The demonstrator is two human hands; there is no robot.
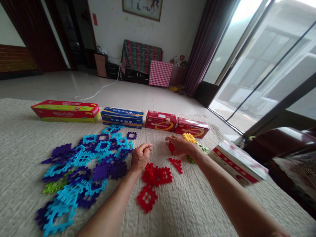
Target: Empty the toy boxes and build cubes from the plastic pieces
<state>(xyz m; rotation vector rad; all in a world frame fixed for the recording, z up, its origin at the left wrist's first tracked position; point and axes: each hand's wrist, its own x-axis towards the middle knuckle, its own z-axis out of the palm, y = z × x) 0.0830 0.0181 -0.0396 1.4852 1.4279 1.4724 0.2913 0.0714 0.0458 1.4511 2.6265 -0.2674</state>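
My left hand [141, 158] hovers over the mat in a loose fist, and no piece shows in it. Just below it lie several red interlocking plastic pieces [147, 198], some overlapping. My right hand [181, 145] reaches forward with bent fingers around a red interlocking piece [171, 147], partly covered by the fingers. Between the hands and nearer me is a red triangular piece [176, 164]. A yellow interlocking piece [189, 138] sits just beyond my right wrist. Green pieces [202, 148] lie partly hidden behind that forearm.
A spread of blue [82, 158] and purple pieces [100, 170] covers the left. Along the mat's far side stand a red-and-green box [65, 112], a blue box [122, 117] and two red boxes [161, 121]. A white-and-red box [238, 163] stands at the right.
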